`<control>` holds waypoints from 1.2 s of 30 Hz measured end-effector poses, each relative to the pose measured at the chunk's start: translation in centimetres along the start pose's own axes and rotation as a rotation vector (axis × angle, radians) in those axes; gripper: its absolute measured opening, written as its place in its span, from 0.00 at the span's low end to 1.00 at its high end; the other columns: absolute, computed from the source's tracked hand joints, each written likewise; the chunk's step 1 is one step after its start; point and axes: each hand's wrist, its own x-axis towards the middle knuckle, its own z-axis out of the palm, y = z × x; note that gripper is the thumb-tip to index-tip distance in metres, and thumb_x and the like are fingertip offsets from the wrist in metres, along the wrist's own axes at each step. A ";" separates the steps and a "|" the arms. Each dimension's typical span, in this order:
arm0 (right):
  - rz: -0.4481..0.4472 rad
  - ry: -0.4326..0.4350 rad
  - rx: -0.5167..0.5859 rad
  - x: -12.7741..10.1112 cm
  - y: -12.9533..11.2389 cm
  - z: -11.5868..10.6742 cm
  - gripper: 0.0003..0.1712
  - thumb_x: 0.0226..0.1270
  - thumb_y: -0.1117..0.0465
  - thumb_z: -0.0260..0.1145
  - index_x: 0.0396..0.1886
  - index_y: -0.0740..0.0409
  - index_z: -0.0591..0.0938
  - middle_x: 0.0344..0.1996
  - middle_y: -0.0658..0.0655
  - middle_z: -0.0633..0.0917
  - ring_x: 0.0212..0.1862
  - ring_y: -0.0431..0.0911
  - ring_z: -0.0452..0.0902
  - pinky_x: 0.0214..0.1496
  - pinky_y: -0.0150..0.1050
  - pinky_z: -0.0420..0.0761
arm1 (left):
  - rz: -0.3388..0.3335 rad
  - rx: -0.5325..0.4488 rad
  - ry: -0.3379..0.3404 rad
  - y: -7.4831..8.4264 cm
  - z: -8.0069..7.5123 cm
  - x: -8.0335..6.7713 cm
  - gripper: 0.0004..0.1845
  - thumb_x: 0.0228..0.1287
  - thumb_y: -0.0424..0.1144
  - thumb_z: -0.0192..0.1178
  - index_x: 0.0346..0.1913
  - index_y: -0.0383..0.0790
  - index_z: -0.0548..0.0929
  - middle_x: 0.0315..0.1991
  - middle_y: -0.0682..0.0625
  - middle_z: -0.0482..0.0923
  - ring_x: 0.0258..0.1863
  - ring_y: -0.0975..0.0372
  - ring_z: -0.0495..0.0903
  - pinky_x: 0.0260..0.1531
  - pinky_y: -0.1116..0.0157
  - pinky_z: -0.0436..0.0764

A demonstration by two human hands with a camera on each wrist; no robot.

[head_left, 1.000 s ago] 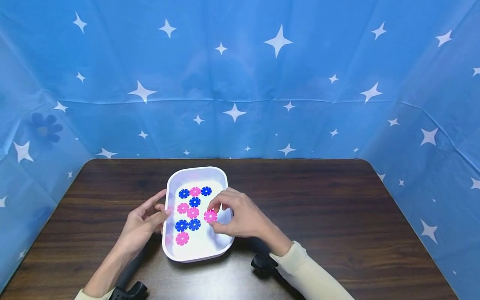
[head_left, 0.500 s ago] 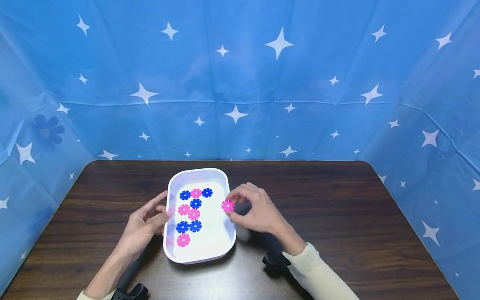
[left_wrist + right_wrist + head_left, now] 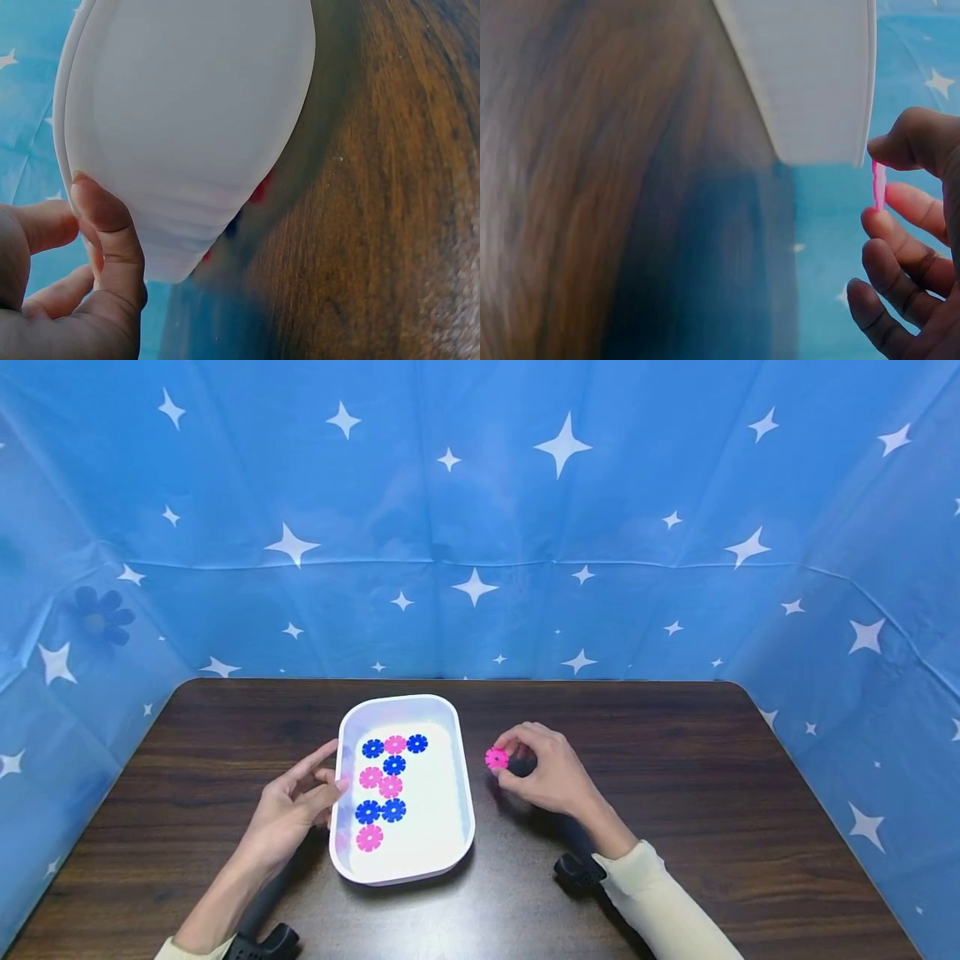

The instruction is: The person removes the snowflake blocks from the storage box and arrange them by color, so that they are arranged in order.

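A white tray (image 3: 461, 760) sits on the dark wooden table (image 3: 675, 777) and holds several pink and blue flower-shaped discs (image 3: 390, 787). My right hand (image 3: 542, 768) is just right of the tray, above the table, and pinches one pink disc (image 3: 496, 759) between thumb and fingers. In the right wrist view the same pink disc (image 3: 878, 184) shows edge-on between thumb and fingers, beside the tray's outer wall (image 3: 810, 82). My left hand (image 3: 296, 802) rests against the tray's left side, its thumb (image 3: 105, 225) touching the tray wall (image 3: 187, 112).
Blue star-patterned cloth (image 3: 480, 527) walls the table on the back and both sides. Black wrist-mount parts show near the front edge (image 3: 258, 943) and by my right sleeve (image 3: 577, 870). Bare tabletop stretches to the right of my right hand.
My right hand lifted a pink disc out of the tray and carried it right, over the rim to the table side. The left hand stayed at the tray's left edge.
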 end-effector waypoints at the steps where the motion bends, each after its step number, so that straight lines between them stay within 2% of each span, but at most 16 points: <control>1: 0.008 0.000 -0.005 0.0 0.3 -0.1 0.15 0.56 0.60 0.76 0.44 0.51 0.86 0.35 0.52 0.85 0.37 0.44 0.79 0.41 0.39 0.83 | -0.003 0.001 0.002 0.0 0.0 0.0 0.36 0.73 0.42 0.64 0.79 0.56 0.63 0.51 0.47 0.72 0.36 0.63 0.84 0.37 0.66 0.86; 7: 0.048 0.016 -0.039 0.0 2.0 -0.9 0.14 0.56 0.60 0.75 0.43 0.52 0.86 0.35 0.52 0.85 0.37 0.49 0.81 0.40 0.44 0.83 | -0.006 -0.002 -0.004 0.0 0.0 0.0 0.36 0.73 0.43 0.64 0.79 0.56 0.63 0.50 0.48 0.73 0.36 0.63 0.83 0.37 0.65 0.86; 16: 0.101 0.008 -0.107 0.0 4.0 -2.2 0.13 0.58 0.58 0.76 0.43 0.52 0.86 0.35 0.50 0.85 0.37 0.44 0.79 0.41 0.40 0.81 | 0.024 -0.007 -0.016 0.1 0.0 0.0 0.36 0.73 0.43 0.64 0.79 0.53 0.63 0.49 0.47 0.73 0.35 0.61 0.84 0.39 0.64 0.87; 26: 0.217 -0.062 -0.142 0.3 6.0 -3.3 0.11 0.60 0.58 0.74 0.43 0.52 0.86 0.34 0.50 0.85 0.34 0.41 0.77 0.37 0.37 0.78 | 0.002 0.022 0.001 0.2 -0.1 -0.1 0.36 0.73 0.43 0.64 0.80 0.55 0.62 0.51 0.47 0.73 0.38 0.62 0.84 0.38 0.64 0.87; 36: 0.306 -0.145 -0.216 0.1 6.2 -3.5 0.12 0.60 0.55 0.77 0.42 0.52 0.85 0.33 0.50 0.84 0.32 0.41 0.76 0.36 0.38 0.77 | 0.016 0.000 -0.009 0.0 -0.1 -0.2 0.35 0.74 0.42 0.63 0.79 0.55 0.63 0.50 0.47 0.71 0.36 0.63 0.84 0.37 0.65 0.86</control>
